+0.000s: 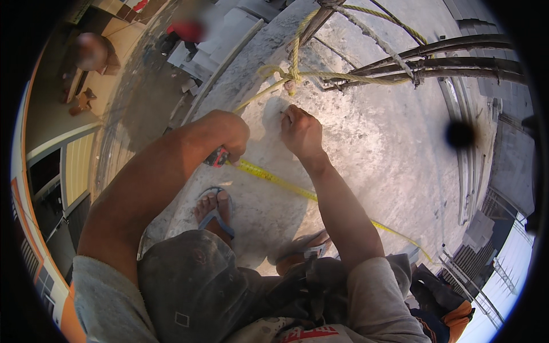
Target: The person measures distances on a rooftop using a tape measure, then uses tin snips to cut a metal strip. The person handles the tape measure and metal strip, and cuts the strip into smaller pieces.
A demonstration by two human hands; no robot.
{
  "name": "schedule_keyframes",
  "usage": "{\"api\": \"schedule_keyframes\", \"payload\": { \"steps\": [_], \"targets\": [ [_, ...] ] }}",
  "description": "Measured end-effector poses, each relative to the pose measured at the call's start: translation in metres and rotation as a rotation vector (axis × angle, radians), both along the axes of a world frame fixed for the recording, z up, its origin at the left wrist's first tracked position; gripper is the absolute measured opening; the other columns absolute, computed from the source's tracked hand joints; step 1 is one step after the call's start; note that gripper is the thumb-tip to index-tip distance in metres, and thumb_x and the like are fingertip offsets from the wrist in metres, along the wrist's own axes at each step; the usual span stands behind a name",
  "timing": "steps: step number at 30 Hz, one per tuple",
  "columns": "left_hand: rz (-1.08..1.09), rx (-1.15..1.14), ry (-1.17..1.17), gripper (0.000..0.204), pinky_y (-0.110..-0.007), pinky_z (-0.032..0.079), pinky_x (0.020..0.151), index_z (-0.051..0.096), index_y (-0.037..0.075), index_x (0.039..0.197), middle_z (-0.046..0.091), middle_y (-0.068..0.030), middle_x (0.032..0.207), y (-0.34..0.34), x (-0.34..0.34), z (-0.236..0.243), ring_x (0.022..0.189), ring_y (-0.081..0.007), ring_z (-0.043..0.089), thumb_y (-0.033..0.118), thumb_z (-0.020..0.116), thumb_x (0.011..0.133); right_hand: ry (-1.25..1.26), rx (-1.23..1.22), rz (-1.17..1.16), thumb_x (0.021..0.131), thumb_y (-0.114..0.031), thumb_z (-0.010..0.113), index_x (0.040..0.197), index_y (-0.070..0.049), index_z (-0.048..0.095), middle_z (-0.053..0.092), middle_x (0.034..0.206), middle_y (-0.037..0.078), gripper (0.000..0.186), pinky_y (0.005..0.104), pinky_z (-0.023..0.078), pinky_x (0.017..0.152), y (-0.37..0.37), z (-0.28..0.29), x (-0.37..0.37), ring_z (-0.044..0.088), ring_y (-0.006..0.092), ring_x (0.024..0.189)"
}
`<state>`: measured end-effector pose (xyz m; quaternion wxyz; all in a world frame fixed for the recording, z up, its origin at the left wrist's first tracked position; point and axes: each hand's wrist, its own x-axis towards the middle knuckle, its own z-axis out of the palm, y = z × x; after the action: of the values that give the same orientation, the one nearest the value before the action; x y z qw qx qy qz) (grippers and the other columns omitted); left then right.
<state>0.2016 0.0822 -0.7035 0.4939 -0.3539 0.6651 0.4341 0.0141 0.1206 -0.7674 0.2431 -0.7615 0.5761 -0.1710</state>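
Observation:
My left hand (234, 136) is closed around a red and black tape measure (217, 156), low over the grey concrete surface. From its case the yellow blade (274, 179) runs out to the right, passes beneath my right forearm and stretches on across the concrete. Further forward, my right hand (302, 130) is pinched close to the concrete; anything between its fingertips is too small to make out. Just beyond that hand hangs a knotted yellow rope (293, 75), tied to dark rods.
A bundle of dark rods (457, 62) juts in from the right. Long metal channels (457, 114) lie along the right edge. My sandalled feet (215, 208) stand on the concrete. Beyond the left edge the ground lies lower, with a person (187, 31) in red among pale slabs (226, 34).

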Motion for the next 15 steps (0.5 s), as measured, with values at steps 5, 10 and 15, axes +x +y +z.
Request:
{"api": "schedule_keyframes", "payload": {
  "steps": [5,10,15],
  "targets": [
    [-0.004,0.028,-0.037,0.045,-0.04,0.05,0.084,0.072,0.01,0.11,0.069,-0.0106,0.111,0.003,0.003,-0.005,0.102,-0.028,0.065,0.037,0.079,0.075,0.022,-0.066,0.061,0.08,-0.007,0.059,0.085,-0.004,0.06,0.064,0.075,0.016,0.005,0.0438,0.053,0.062,0.011,0.003,0.01,0.065,0.0356,0.068],
    [-0.104,0.051,-0.01,0.043,-0.04,0.051,0.082,0.073,0.007,0.106,0.071,-0.0112,0.101,0.011,0.002,-0.004,0.094,-0.027,0.067,0.037,0.077,0.076,0.217,0.095,0.199,0.077,-0.007,0.062,0.081,-0.009,0.058,0.063,0.08,0.011,0.006,0.0393,0.054,0.062,0.042,0.005,0.022,0.066,0.03,0.076],
    [-0.135,0.08,0.025,0.043,-0.04,0.051,0.082,0.073,0.006,0.106,0.071,-0.0119,0.1,0.018,-0.002,-0.004,0.094,-0.0272,0.067,0.037,0.077,0.076,0.143,0.061,0.095,0.08,-0.009,0.062,0.077,-0.008,0.058,0.063,0.079,0.014,0.005,0.0412,0.054,0.062,0.027,0.0,0.01,0.066,0.0318,0.074]
  ]
}}
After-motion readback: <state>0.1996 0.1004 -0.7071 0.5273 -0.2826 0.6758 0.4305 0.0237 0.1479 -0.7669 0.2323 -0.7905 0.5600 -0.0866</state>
